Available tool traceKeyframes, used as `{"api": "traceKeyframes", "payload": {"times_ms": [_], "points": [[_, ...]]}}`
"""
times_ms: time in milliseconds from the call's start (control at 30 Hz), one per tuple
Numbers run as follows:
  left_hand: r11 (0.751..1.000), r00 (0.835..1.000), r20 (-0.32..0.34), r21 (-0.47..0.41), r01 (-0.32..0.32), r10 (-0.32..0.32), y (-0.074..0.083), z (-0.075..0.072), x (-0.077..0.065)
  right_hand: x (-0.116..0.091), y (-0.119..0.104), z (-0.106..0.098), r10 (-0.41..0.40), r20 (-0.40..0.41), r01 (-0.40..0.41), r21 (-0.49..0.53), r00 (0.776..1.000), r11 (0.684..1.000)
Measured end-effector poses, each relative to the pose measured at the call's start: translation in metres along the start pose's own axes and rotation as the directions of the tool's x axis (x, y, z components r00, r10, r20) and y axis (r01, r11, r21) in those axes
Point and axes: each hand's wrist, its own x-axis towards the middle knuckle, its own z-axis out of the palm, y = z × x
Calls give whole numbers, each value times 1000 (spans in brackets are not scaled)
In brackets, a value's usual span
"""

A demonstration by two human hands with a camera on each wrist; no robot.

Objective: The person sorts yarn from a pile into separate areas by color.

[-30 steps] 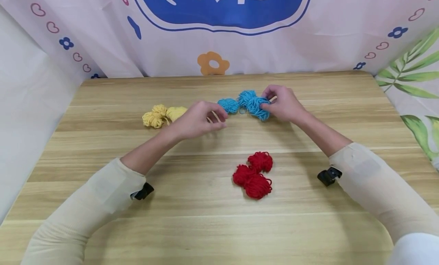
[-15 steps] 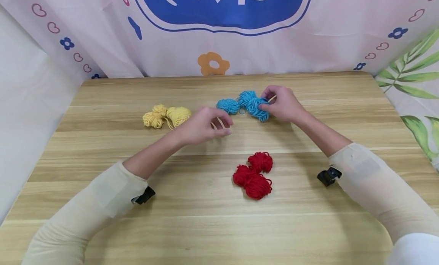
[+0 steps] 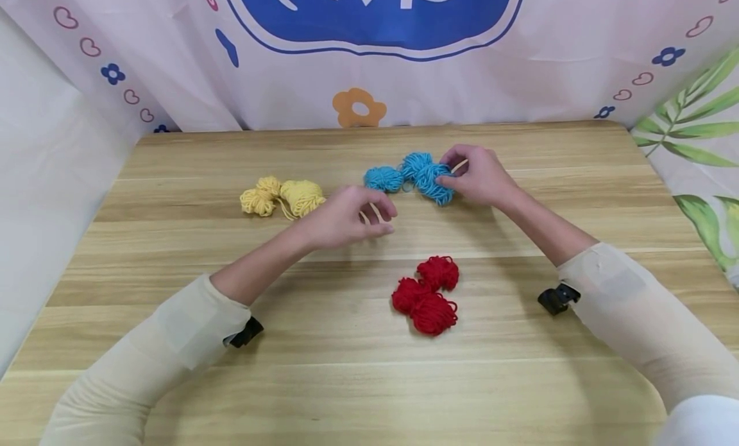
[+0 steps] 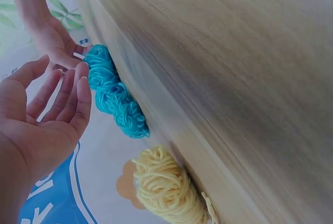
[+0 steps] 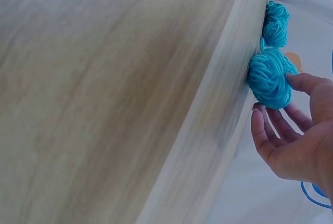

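A bundle of blue yarn (image 3: 434, 181) lies near the back of the table, its right-hand lobe between the thumb and fingers of my right hand (image 3: 482, 175). In the right wrist view, the thumb touches the blue yarn (image 5: 271, 78) and the fingers curve round its near end. My left hand (image 3: 351, 218) hovers over the table with loosely bent fingers and nothing in them, just in front of the smaller blue lobe. Yellow yarn (image 3: 301, 197) rests behind and to the left of that hand. Closer to me lies a bundle of red yarn (image 3: 433, 312), untouched.
The wooden table (image 3: 323, 382) runs back to a printed cloth (image 3: 288, 93) hanging behind its far edge. Small black cameras hang from both sleeves. Leaf-patterned cloth (image 3: 701, 125) hangs at the right.
My left hand has drawn slightly right and toward me, uncovering more of the yellow yarn. My right hand and the blue yarn stay almost still.
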Motion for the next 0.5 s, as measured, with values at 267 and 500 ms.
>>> {"api": "traceKeyframes", "payload": {"times_ms": [267, 500], "points": [[1000, 1000, 1, 8, -19, 19, 0, 3, 0, -7, -2, -4, 12, -5, -12, 12, 1000, 1000], [999, 1000, 1, 35, -23, 23, 1, 6, -1, -18, -1, -10, -16, -20, 16, -12, 1000, 1000]]}}
